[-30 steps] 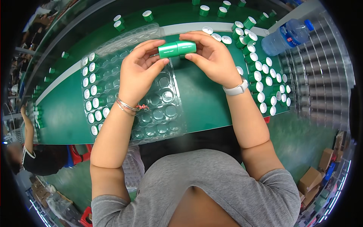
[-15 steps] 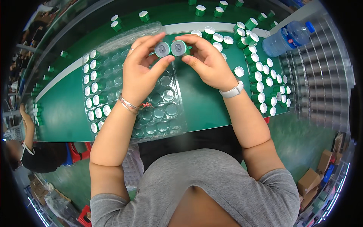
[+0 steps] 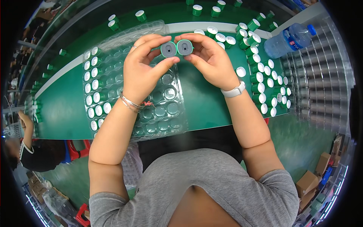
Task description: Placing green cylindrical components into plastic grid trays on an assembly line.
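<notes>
Side by side over the workbench, I hold two short green cylinders, their recessed grey ends facing me. My left hand pinches the left green cylinder between thumb and fingers. The right green cylinder is gripped the same way by my right hand. Their rims meet or nearly meet. Below my left hand and forearm lies a clear plastic tray with round wells. White-topped green cylinders fill wells along its left side, while visible wells towards its right look empty. My left forearm hides part of it.
Many loose white-topped cylinders stand on the green bench to my right, with a water bottle behind them. More cylinders sit on a green strip beyond the pale rail. Another person's arm shows at far left.
Both hands have shifted slightly right with the cylinders. The grey ends now face me more squarely, and the two cylinders remain side by side.
</notes>
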`<state>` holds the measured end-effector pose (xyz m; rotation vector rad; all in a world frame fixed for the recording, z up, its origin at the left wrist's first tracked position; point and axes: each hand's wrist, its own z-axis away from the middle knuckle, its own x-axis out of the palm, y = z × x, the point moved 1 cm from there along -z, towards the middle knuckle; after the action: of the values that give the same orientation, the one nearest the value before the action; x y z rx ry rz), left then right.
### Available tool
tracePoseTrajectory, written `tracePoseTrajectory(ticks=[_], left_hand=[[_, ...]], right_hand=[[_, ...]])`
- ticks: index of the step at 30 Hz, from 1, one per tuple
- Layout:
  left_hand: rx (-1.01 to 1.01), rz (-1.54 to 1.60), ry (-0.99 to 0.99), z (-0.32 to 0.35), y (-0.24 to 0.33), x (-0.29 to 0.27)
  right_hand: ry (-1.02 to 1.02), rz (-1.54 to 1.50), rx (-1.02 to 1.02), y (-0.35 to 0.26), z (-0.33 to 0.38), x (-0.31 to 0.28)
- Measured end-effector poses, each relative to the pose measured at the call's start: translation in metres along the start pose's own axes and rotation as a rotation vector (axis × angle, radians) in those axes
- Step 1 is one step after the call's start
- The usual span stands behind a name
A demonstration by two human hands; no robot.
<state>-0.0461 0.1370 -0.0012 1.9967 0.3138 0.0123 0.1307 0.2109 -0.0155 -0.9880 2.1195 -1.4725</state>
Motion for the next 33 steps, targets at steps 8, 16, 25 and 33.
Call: tracePoseTrajectory(ticks=[8, 16, 25, 33], left_hand=[[-0.071, 0.034, 0.005, -0.0002, 0.0028, 0.0005], [-0.052, 0.013, 0.002, 0.0003, 0.0007, 0.0006], [-0.046, -0.021, 0.008, -0.001, 0.0012, -0.0008], [-0.127, -0.015, -0.006, -0.002, 0.0022, -0.0035]], right_hand=[[0.032, 0.004, 0.044, 0.0014, 0.0021, -0.0015], [-0.001, 0.035, 0.018, -0.001, 0.0004, -0.0014], [0.009, 0.047, 0.059, 0.0006, 0.0019, -0.0032], [0.032, 0.005, 0.081, 0.0026, 0.001, -0.0061]])
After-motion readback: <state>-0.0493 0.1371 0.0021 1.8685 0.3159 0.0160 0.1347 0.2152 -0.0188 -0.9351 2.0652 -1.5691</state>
